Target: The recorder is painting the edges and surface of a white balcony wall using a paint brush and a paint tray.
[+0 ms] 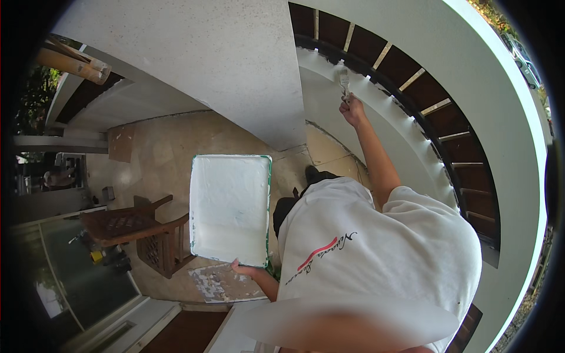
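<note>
My right hand (352, 110) grips the handle of a paintbrush (344, 78) with paint-whitened bristles. The bristle end is at the white ledge (375, 86) of a wall, close beside a black band (388, 84). Whether the bristles touch the surface is hard to tell. My left hand (240, 268) holds the near edge of a green paint tray (270, 189), with the thumb over the rim. White paint (231, 198) coats the tray's inside, and smears cover much of its rim.
A white pillar or wall (212, 57) juts between the tray and the brush. Left of the tray stands a carved wooden chair (163, 247) on the tiled floor (163, 145). A paint-spattered sheet (220, 284) lies below the tray. Dark slatted panels (401, 75) line the wall.
</note>
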### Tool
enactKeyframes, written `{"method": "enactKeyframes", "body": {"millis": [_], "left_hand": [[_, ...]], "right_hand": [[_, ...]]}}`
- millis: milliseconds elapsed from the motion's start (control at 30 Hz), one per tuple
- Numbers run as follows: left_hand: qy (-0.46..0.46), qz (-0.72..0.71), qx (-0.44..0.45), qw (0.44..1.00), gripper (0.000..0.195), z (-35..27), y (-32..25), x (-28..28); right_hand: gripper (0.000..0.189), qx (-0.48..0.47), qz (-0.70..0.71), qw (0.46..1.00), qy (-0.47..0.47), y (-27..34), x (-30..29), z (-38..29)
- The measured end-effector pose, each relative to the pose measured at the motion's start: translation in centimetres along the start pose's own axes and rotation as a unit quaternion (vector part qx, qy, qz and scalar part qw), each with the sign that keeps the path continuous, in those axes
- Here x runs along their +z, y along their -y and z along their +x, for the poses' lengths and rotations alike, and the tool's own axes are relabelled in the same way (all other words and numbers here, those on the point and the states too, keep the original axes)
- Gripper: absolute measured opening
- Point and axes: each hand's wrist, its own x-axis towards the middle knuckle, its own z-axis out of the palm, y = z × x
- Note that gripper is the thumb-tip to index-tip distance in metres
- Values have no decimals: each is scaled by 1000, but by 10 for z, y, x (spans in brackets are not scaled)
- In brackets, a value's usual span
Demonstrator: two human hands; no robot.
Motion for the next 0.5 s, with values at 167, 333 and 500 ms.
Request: {"method": "enactKeyframes", "body": {"millis": [167,333,500], "left_hand": [[-61,-10,57,996,51,15,31,-15],[-30,-49,28,998,48,21,35,-6],[-45,-24,48,998,48,31,31,16]], "right_hand": [[25,21,47,998,23,-1,2,26],[27,24,75,997,18,10,-6,45],[28,17,88,995,42,20,-5,57]]}}
